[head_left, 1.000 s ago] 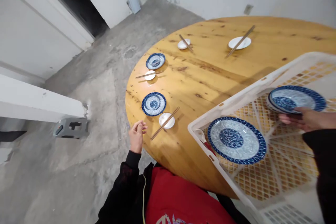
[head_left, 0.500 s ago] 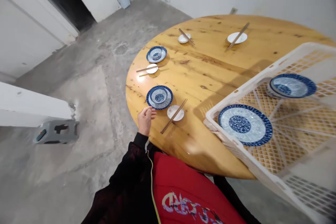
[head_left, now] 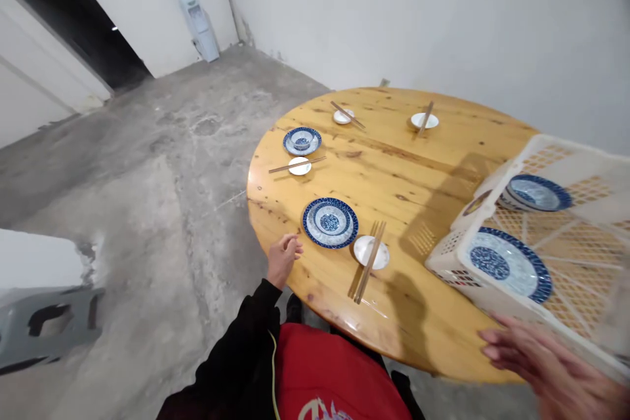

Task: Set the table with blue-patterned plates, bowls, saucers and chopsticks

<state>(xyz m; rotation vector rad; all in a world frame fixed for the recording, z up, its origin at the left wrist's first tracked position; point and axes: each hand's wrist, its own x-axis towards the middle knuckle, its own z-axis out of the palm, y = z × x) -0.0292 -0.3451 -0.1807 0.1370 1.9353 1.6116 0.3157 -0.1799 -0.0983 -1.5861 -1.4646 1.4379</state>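
Observation:
My left hand [head_left: 284,258] is at the table's near left edge, fingers loosely bent and nothing in them. Just beyond it lies a blue-rimmed plate [head_left: 351,228] with a matching bowl [head_left: 329,218] on top; a small gap separates hand and plate. To the plate's right, a pair of chopsticks [head_left: 368,270] rests across a small white dish [head_left: 363,251]. My right hand [head_left: 546,362], slightly blurred, is at the lower right with fingers stretched out, by the near side of a white plastic basket [head_left: 450,267]. Whether it touches the basket, I cannot tell. Inside are a blue-rimmed plate [head_left: 519,268] and a bowl [head_left: 536,193].
Farther round the wooden table [head_left: 394,170] lie another plate [head_left: 290,150] with a bowl and several white dishes [head_left: 426,121] with chopsticks. A grey stool [head_left: 79,318] stands on the floor at left. A water dispenser [head_left: 201,26] is by the back wall.
My view has shifted, showing more of the back wall. My left hand has drawn slightly back from the plate's edge. My right hand has come into view beside the basket.

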